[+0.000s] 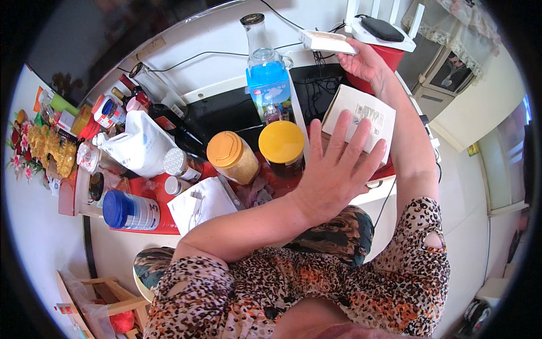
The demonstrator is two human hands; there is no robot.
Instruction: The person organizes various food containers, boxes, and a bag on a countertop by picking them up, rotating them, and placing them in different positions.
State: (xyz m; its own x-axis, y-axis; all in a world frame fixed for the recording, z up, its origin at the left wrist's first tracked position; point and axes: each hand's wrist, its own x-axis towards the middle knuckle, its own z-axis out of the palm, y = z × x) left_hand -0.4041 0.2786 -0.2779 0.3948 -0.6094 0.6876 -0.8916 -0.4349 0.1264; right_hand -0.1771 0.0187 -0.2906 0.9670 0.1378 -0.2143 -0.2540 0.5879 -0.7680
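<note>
My right hand [362, 61] grips one end of a flat white box [328, 41] at the back of the cabinet, near a wireless router. My left hand [336, 173] is spread palm down, its fingers in front of a white cardboard carton [360, 110] that bears print and a barcode. Whether the fingers touch the carton, I cannot tell. Just left of this hand stands a jar with a yellow lid [281, 142]. Beside it is a tilted-looking clear jar of yellowish grains [241, 165] with an orange lid.
The white router [383, 34] sits on a red container [387, 57]. A glass pitcher [259, 46] rises behind a blue carton [271, 91]. Wine bottles [178, 125], a white pouch [142, 144], a blue-lidded can [131, 209] and a white box [203, 205] crowd the left. Cables trail behind.
</note>
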